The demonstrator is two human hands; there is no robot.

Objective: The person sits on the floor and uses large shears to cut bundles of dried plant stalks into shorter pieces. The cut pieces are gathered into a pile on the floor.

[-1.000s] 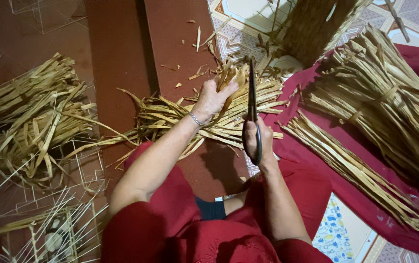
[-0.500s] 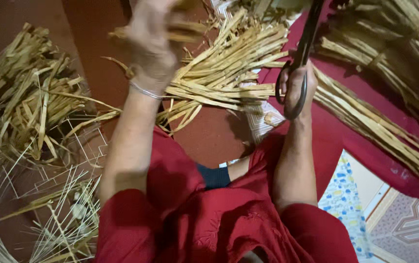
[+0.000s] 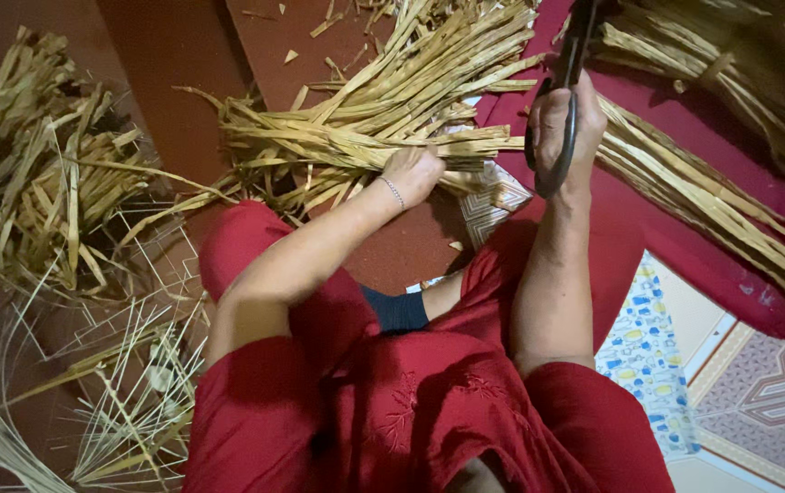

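Observation:
My left hand [image 3: 418, 173] is closed around a strip in the pile of dried yellow leaf strips [image 3: 383, 110] spread on the reddish floor in front of my knees. My right hand [image 3: 568, 123] grips the black handles of a pair of scissors [image 3: 573, 55], held upright with the blades pointing away and running out of the top of the view. The scissors stand just right of the pile, above the red cloth [image 3: 648, 228]. I wear red clothing and a thin bracelet on the left wrist.
A second heap of leaf strips [image 3: 54, 183] lies at the left. Long strips [image 3: 712, 201] lie across the red cloth at the right. Thin pale ribs [image 3: 127, 402] are scattered at lower left. A patterned mat [image 3: 748, 402] sits at lower right.
My left hand, raised with strips half a second ago, has come down onto the pile in front. My right hand still holds the scissors upright. The head camera has tilted.

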